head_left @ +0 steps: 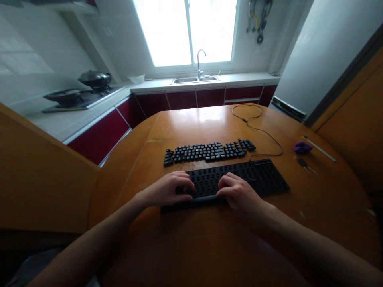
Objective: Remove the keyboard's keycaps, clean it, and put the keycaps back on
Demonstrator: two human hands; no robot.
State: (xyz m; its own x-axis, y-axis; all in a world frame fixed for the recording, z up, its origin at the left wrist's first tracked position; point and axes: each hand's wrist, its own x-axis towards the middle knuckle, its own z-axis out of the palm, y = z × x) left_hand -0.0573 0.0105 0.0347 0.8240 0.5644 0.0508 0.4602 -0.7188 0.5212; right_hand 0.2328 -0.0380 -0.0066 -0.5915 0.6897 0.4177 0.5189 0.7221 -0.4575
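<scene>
A black keyboard (209, 181) without its keycaps lies on the wooden table in front of me, at a slight slant. My left hand (176, 187) grips its left end, fingers curled over the top and thumb toward the front edge. Near the middle of the front edge, my right hand (236, 191) is closed on the keyboard, with thumb and bent fingers together. Whether a small part sits inside either grip is hidden. Just behind the keyboard, loose black keycaps (200, 151) are laid out in rows like a keyboard.
From the keyboard's back edge a cable (269, 135) loops over the wooden table (179, 123). At the right lie a purple cloth-like item (303, 147), a small dark tool (304, 163) and a thin pale stick (320, 148). Beyond stand a sink (194, 79) and a stove (86, 97).
</scene>
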